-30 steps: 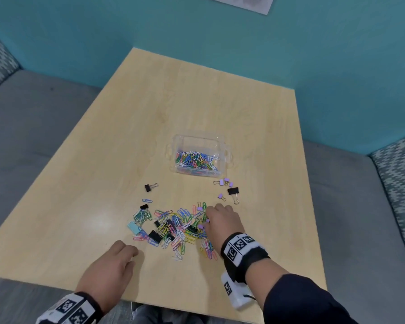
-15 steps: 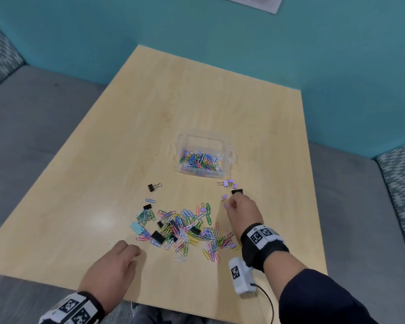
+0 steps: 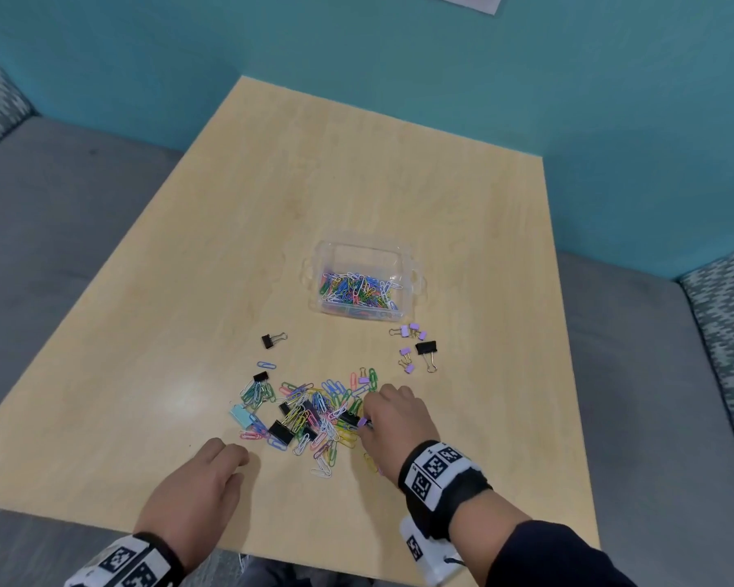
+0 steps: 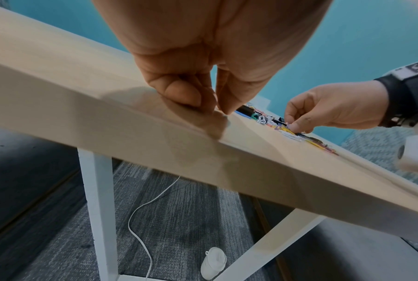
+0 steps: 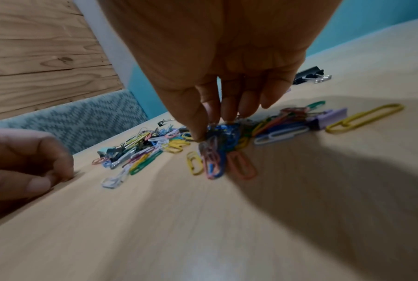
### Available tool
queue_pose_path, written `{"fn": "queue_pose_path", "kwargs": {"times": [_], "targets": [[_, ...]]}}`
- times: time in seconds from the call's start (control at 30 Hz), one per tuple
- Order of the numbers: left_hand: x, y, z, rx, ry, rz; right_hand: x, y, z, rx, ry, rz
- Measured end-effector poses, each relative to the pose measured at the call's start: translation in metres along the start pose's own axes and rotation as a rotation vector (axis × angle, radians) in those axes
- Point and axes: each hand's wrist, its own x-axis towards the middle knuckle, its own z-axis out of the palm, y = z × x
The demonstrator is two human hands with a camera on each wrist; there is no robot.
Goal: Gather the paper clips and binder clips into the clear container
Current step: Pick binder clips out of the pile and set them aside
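Note:
The clear container (image 3: 363, 248) stands mid-table with several coloured paper clips (image 3: 357, 286) in it. Nearer me lies a loose pile of paper clips and black binder clips (image 3: 306, 413). My right hand (image 3: 367, 413) is down on the pile's right edge. Thumb and fingers pinch a small bunch of paper clips (image 5: 213, 140) there. A group of purple binder clips (image 3: 408, 331) and one black binder clip (image 3: 425, 347) lies right of the pile. Another black binder clip (image 3: 268, 341) sits alone at the left. My left hand (image 3: 229, 455) rests on the table, loosely curled, holding nothing.
The wooden table (image 3: 314, 184) has its front edge just behind my left wrist. Grey bench seats (image 3: 60, 230) run along both sides, with teal walls behind. Under the table are white legs (image 4: 99, 209) and a white cable (image 4: 140, 218).
My right hand reached out from the pile to the binder clips at the right, then came back to the pile's right edge. The left hand has stayed put.

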Motion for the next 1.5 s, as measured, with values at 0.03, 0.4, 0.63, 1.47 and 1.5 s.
{"fn": "queue_pose_path", "kwargs": {"times": [0.03, 0.4, 0.63, 1.47, 1.5], "targets": [[0.0, 0.001, 0.0, -0.002, -0.001, -0.003, 0.0, 0.0, 0.0, 0.023, -0.003, 0.011], [0.002, -0.003, 0.002, -0.017, -0.004, -0.025, 0.021, 0.049, -0.025, 0.499, 0.2, 0.4], [0.002, 0.0, -0.001, -0.006, -0.006, -0.028, 0.01, 0.038, -0.01, -0.21, 0.177, -0.194], [0.002, 0.005, -0.001, 0.024, 0.005, -0.06, -0.03, 0.031, 0.011, -0.238, 0.222, -0.254], [0.003, 0.005, -0.002, 0.03, 0.005, -0.058, -0.025, 0.027, 0.01, -0.214, 0.254, -0.269]]}}
